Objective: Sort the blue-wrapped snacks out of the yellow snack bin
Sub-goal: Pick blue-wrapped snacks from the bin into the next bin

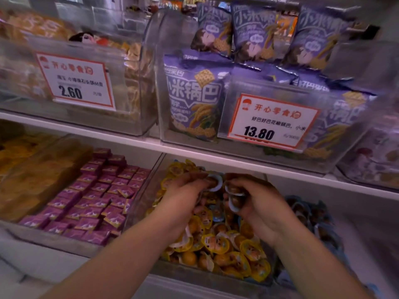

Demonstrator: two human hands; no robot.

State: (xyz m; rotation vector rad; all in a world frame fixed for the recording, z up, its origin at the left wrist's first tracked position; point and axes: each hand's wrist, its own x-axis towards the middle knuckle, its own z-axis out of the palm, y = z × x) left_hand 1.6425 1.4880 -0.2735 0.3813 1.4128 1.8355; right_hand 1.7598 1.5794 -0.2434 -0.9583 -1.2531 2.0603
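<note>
— Blue-wrapped snacks (216,183) are held in both hands above the yellow snack bin (216,275) on the lower shelf. One is pinched in the curled fingers of the left hand (185,190); several more are bunched in the clenched right hand (254,203).

— What could be lost from such a grip?

— A piece could be let slip from the right hand, since several slick wrappers are stacked in one fist. If it is dropped, it would probably be buried again among the yellow-wrapped snacks (218,244).

— And the neighbouring bins?

— A bin of blue-wrapped pieces (311,214) is seen just to the right, and it is judged to be the likely destination. On the left, a bin of purple packets (92,199) sits just beside the yellow one, so a careless toss could be landed in the wrong compartment.

— Anything else?

— More blue pieces are still visible in the pile under the hands, so some could be overlooked. The upper shelf's edge (237,160) is close above the knuckles and could be struck as the hands are lifted.
</note>
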